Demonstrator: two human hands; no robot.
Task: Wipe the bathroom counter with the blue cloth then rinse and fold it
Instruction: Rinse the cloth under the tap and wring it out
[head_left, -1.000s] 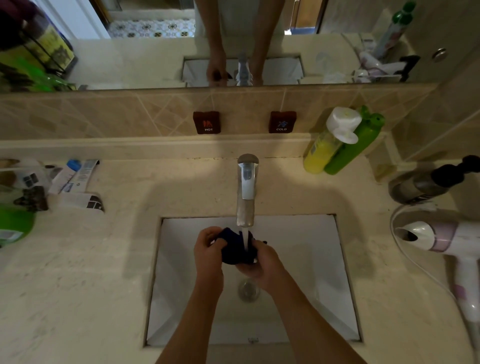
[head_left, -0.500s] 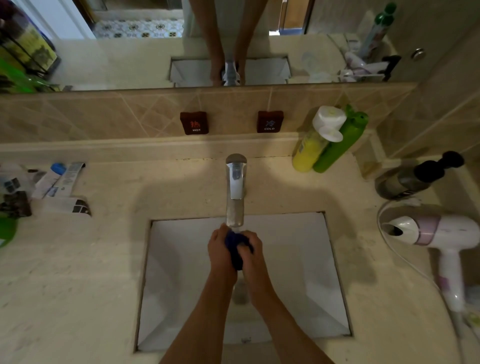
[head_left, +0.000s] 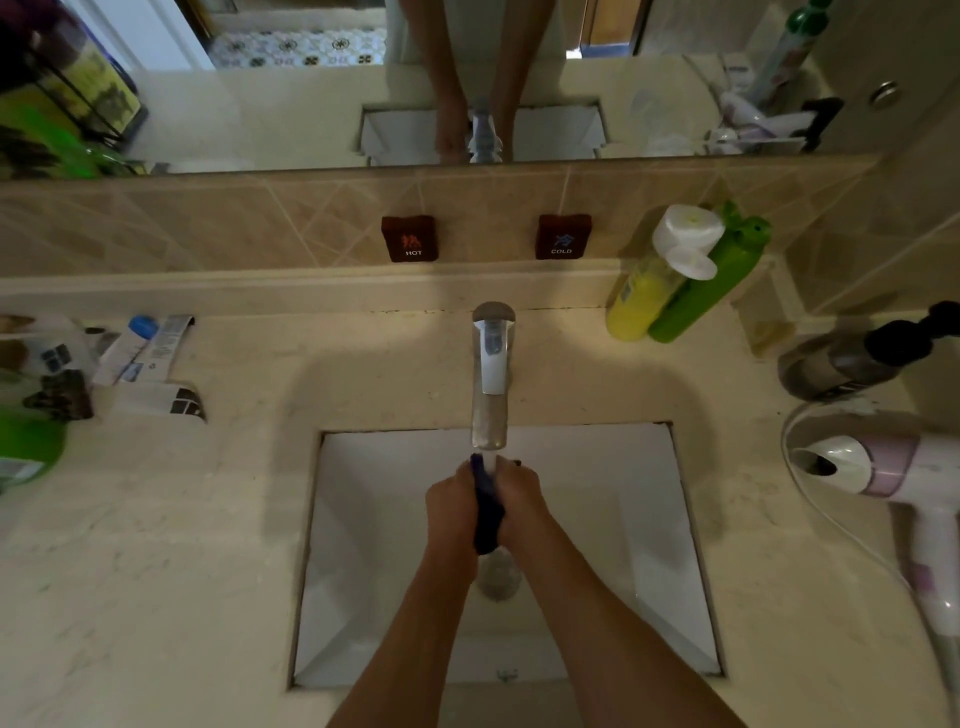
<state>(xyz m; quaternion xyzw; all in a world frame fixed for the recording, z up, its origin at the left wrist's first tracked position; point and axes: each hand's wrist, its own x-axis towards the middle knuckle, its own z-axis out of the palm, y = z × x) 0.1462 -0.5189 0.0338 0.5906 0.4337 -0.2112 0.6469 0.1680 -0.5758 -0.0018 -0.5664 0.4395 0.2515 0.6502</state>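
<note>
The blue cloth, loosely bunched a second ago, is now squeezed between left hand and right hand under the faucet; rinsing looks nearly done; folding remains.

A second ago the blue cloth sat as a bunched wad between parted hands. Now the left hand and right hand press together, squeezing it into a narrow strip beneath the faucet.

Hairdryer right; yellow bottle beside green bottle
</note>
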